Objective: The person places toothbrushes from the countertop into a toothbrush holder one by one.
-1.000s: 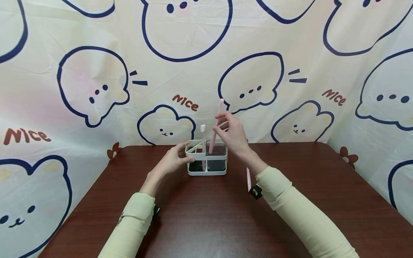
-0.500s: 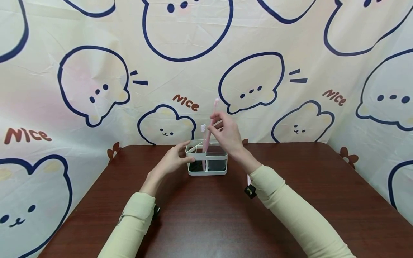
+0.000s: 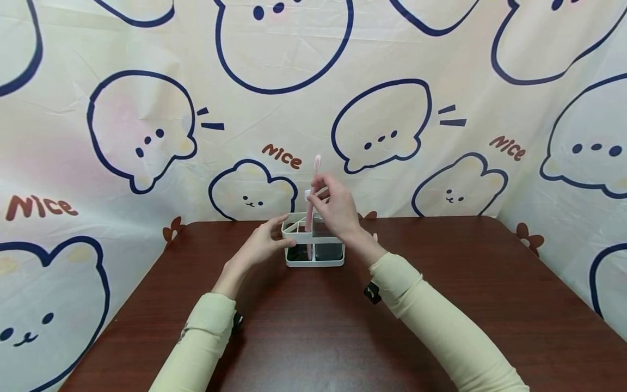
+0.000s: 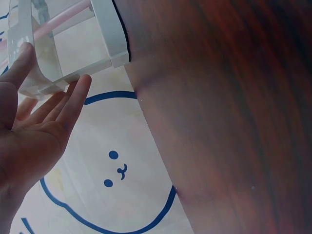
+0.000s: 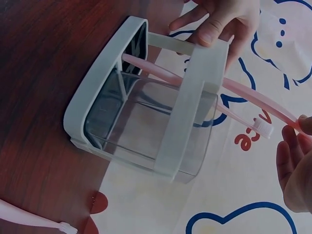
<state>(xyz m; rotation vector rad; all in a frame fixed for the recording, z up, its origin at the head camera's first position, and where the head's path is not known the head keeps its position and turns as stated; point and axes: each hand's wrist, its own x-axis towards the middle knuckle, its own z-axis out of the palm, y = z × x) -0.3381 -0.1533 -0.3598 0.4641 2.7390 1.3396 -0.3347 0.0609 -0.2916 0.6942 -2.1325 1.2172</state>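
Note:
A white toothbrush holder [image 3: 315, 263] with a clear cup [image 5: 141, 126] on its right side stands on the table. My left hand [image 3: 262, 245] grips its left side, thumb in front and fingers behind. My right hand [image 3: 335, 207] pinches a pink toothbrush [image 3: 317, 162] near its upper end. The brush's lower part is inside the holder's left part, beside the clear cup. Another pink toothbrush [image 5: 239, 117] stands there, its white-bristled head [image 5: 263, 127] near my right fingers. How deep the held brush reaches is hard to tell.
A third pink toothbrush [image 5: 29, 217] lies on the dark wooden table [image 3: 303, 332] to the right, mostly hidden by my right wrist in the head view. A cartoon-printed cloth [image 3: 274, 125] hangs behind the table.
My right hand has moved left with the pink toothbrush, from over the clear cup to the holder's left part, and slightly down. The left hand has stayed on the holder.

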